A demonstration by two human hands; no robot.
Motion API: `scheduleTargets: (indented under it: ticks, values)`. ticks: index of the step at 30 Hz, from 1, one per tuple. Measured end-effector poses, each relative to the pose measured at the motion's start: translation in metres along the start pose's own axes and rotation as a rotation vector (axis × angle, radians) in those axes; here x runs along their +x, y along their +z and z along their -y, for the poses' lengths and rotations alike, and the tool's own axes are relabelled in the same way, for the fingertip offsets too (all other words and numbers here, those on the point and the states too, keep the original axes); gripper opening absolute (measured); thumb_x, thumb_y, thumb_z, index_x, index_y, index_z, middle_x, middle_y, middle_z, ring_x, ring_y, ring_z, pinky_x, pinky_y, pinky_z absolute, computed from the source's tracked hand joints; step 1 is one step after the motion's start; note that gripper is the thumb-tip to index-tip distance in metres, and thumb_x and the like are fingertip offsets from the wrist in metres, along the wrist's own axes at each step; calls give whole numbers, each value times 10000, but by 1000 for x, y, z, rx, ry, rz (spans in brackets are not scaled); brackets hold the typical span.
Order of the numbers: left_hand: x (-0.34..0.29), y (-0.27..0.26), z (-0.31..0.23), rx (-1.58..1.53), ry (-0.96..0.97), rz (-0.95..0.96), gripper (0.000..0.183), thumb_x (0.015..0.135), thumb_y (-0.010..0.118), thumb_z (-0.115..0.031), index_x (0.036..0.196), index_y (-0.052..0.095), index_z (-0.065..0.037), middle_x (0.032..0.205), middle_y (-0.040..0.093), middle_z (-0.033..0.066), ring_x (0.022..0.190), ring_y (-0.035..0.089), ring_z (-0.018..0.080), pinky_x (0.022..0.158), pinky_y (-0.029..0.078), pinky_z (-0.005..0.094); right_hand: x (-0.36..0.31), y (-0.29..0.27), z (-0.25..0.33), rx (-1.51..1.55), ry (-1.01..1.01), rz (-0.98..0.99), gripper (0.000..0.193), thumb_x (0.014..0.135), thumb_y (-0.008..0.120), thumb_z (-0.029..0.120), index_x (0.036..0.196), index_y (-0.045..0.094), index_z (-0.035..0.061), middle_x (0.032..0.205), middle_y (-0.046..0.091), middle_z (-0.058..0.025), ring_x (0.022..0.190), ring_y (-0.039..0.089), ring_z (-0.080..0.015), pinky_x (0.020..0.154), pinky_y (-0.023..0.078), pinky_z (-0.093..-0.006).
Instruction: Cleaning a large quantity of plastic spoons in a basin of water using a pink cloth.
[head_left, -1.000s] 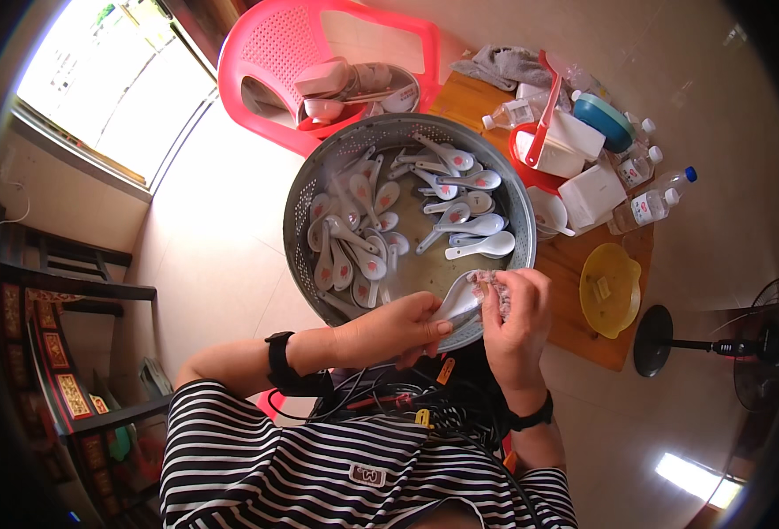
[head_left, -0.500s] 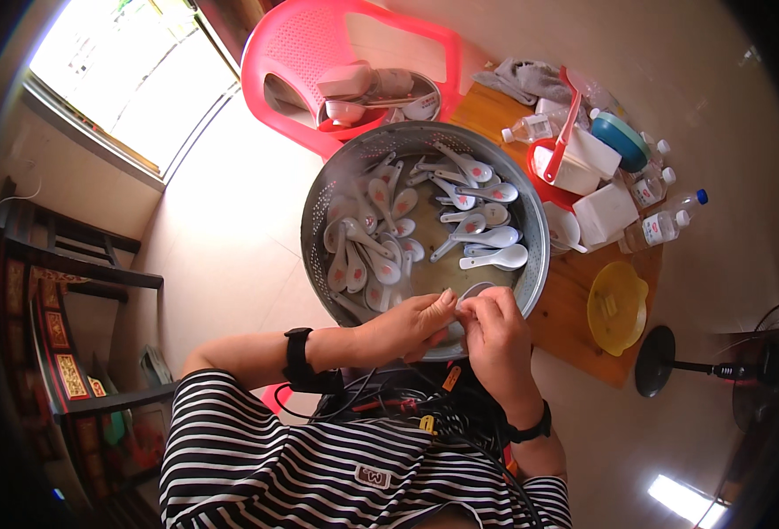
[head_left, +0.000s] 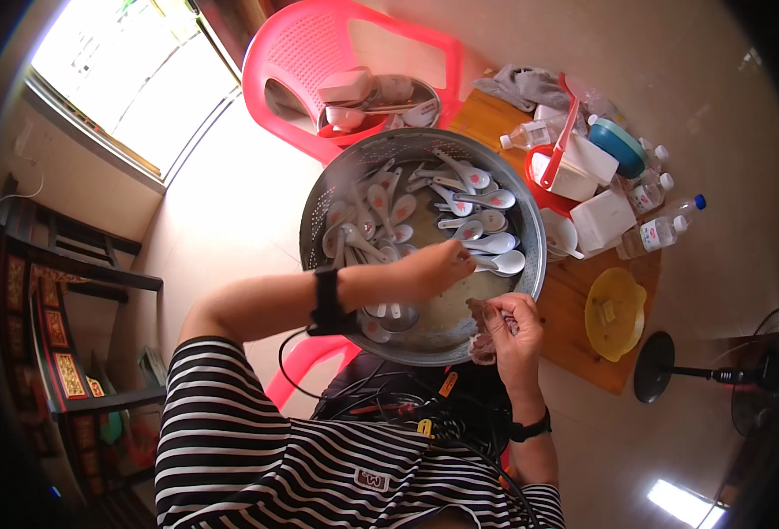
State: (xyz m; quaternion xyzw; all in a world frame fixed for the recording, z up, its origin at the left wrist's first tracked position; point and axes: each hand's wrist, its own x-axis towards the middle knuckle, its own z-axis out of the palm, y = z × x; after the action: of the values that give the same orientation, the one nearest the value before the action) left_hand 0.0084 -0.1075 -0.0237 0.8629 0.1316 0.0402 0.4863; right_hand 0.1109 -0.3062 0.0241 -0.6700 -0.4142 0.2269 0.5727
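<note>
My left hand (head_left: 438,269) reaches across a large grey metal basin (head_left: 538,273) with a perforated upper wall. Its fingers are pinched at the handle end of a white soup spoon (head_left: 506,263) on the right-hand pile; motion blurs them a little. At the basin's near right rim, my right hand (head_left: 515,339) is closed round a crumpled pinkish-brown rag (head_left: 481,344), part of which hangs out beside the thumb. Many white spoons with red marks (head_left: 376,198) lie in shallow cloudy water on the left. More spoons (head_left: 473,176) are heaped on the right.
A pink plastic chair (head_left: 297,53) behind the basin carries bowls. To the right, a wooden table (head_left: 575,304) holds a yellow basket (head_left: 614,309), a red ladle (head_left: 559,141), white boxes, and plastic bottles. A black fan (head_left: 663,366) stands at the lower right; dark wooden chairs are left.
My hands have moved apart. The left has gone up over the right-hand spoons, while the right has drawn slightly down and right, with the rag now visible. The spoon between them has left my hands.
</note>
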Motion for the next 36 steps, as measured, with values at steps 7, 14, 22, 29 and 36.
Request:
scheduleTargets:
  ticks: [7,14,22,29,36]
  values:
    - [75,-12,-3,70,-233,-77,386,943,624,-313,1176,598,-6,1049,686,235,1032,662,387,873,505,440,1,0,-6,-53,-42,-3,104,923,723,75,958,671,-8,963,582,-61,820,603,-138,743,504,-268]
    - [103,-11,6,77,-272,-78,390,922,653,-334,1083,645,21,993,693,223,966,680,359,851,523,425,1,-1,-9,-69,-53,17,111,914,726,74,967,672,-8,963,580,-68,837,609,-157,753,508,-282]
    - [84,-20,0,314,-128,-41,487,959,604,-362,1288,565,-6,1236,597,272,1043,656,418,917,518,491,1,-2,-10,-89,-58,23,97,915,718,72,966,676,0,969,586,-71,839,604,-163,757,506,-284]
    - [56,-35,38,327,-61,-158,595,976,583,-366,1478,397,-105,1333,555,252,1055,656,432,899,540,471,2,1,-8,-107,-90,33,98,916,718,75,973,680,5,971,587,-70,844,599,-166,751,500,-283]
    - [31,-61,-14,-83,-427,-7,574,946,628,-353,1364,478,11,1258,610,221,1112,641,377,944,513,434,0,-1,-8,-108,-73,23,106,913,729,87,970,685,9,968,586,-69,841,600,-166,747,497,-279]
